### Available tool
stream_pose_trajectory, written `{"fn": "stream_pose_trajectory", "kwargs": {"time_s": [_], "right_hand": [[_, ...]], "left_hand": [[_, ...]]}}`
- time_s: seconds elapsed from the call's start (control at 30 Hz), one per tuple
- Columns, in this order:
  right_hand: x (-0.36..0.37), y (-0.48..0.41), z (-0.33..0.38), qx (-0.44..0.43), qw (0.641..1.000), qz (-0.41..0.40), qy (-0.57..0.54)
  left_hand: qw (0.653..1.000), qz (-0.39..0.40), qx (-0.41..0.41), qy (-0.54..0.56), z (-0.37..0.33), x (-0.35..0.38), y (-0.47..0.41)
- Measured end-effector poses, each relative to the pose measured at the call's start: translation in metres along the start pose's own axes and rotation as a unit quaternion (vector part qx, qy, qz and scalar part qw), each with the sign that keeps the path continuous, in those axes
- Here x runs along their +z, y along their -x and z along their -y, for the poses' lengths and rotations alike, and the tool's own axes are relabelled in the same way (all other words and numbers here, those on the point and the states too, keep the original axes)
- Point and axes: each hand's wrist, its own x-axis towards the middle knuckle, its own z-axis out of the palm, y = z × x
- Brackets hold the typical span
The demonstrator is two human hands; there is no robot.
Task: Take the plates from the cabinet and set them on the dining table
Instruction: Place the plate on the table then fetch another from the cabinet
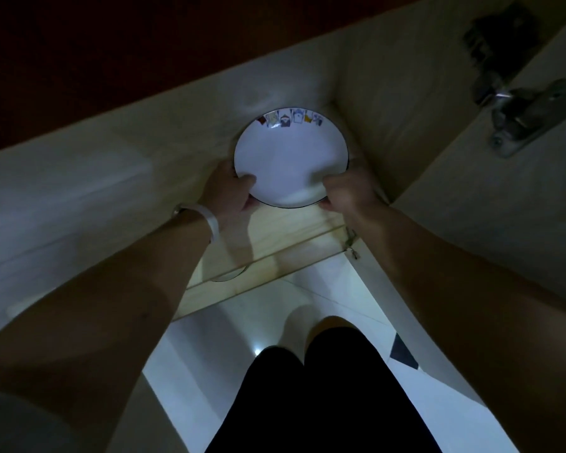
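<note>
A white plate [290,152] with a dark rim and small coloured drawings along its far edge sits inside the pale wooden cabinet [294,223], near the right inner wall. My left hand [231,191] grips its near left rim, thumb on top. My right hand [348,188] grips the near right rim the same way. I cannot tell if the plate rests on the shelf or is just off it. The edge of another dark-rimmed plate [229,276] peeks out on a lower shelf, mostly hidden by my left forearm.
The open cabinet door [504,207] stands at the right, with a metal hinge [530,116] at its top. The cabinet's left side panel [62,207] is close by my left arm. Below are a glossy white tiled floor [226,338] and my knees in dark clothing.
</note>
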Motion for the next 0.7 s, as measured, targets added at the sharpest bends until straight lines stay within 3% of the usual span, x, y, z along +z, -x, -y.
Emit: {"fn": "stream_pose_trajectory", "kwargs": {"time_s": [0.07, 0.17, 0.43, 0.7], "right_hand": [[0.001, -0.001, 0.002, 0.013, 0.999, 0.0, -0.037], [-0.002, 0.005, 0.002, -0.021, 1.0, 0.01, 0.008], [-0.014, 0.069, 0.005, 0.008, 0.999, 0.005, -0.03], [-0.037, 0.163, 0.013, 0.039, 0.998, 0.023, 0.041]], "left_hand": [[0.999, 0.015, 0.021, -0.023, -0.003, -0.002, -0.003], [0.999, 0.035, 0.015, -0.023, -0.007, -0.004, 0.003], [0.995, 0.033, -0.068, 0.058, -0.017, -0.01, 0.066], [0.983, -0.007, -0.152, 0.101, -0.027, -0.021, 0.162]]}}
